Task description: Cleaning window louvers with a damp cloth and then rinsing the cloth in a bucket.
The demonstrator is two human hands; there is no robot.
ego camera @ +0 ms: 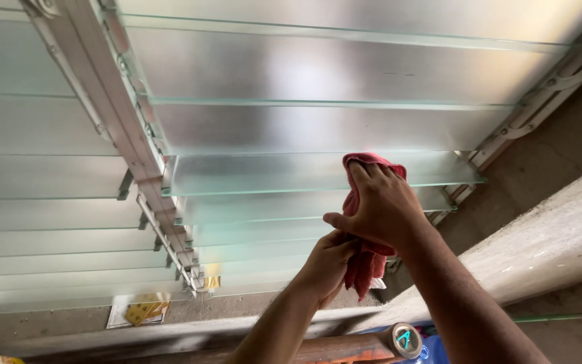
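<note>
Red cloth [369, 202] bunched against the edge of a frosted glass louvre slat [271, 174], upper end lying over the slat, loose tail hanging below both hands. Right hand [380, 205] pressed flat over the cloth, fingers together and curled over its top, thumb out to the side. Left hand [328, 264] just beneath, clamped shut on the cloth's lower part, touching the right. Further glass slats stacked above and below, tilted open, in an aluminium frame [129, 145] with a central mullion. Concrete ledge [540, 246] to the right; wooden pole [355, 347] along the bottom edge.
</note>
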